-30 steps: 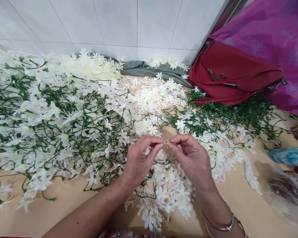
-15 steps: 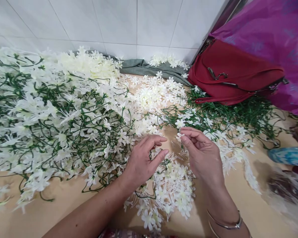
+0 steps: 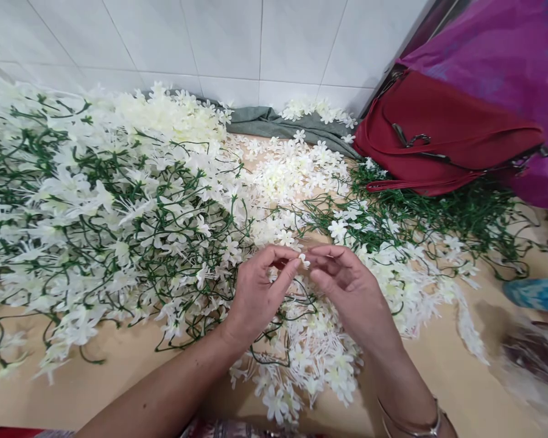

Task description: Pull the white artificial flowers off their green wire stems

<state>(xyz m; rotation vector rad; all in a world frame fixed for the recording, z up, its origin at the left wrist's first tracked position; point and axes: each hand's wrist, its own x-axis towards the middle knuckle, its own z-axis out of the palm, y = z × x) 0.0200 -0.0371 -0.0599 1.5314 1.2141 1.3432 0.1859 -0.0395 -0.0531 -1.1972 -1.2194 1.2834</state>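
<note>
My left hand (image 3: pixel 259 295) and my right hand (image 3: pixel 351 295) meet fingertip to fingertip over the middle of the surface. Between them they pinch a small white artificial flower (image 3: pixel 304 261). Under and around the hands lies a heap of loose white flower pieces (image 3: pixel 310 359). A large mass of green vines with white flowers (image 3: pixel 100 207) spreads to the left of the left hand. Bare green stems with a few flowers (image 3: pixel 420 219) lie to the right, behind the right hand. Bangles (image 3: pixel 415 420) circle my right wrist.
A red handbag (image 3: pixel 442 140) lies at the back right against purple plastic (image 3: pixel 502 55). A grey-green cloth (image 3: pixel 278 126) runs along the white tiled wall (image 3: pixel 237 42). A pile of loose flower heads (image 3: pixel 292 173) sits mid-back. A blue object (image 3: pixel 536 294) lies far right on the tan surface (image 3: pixel 114 377).
Half a second ago my hands were apart, the right one reaching to the loose flowers; now they have come back together, pinching a small flower between the fingertips.
</note>
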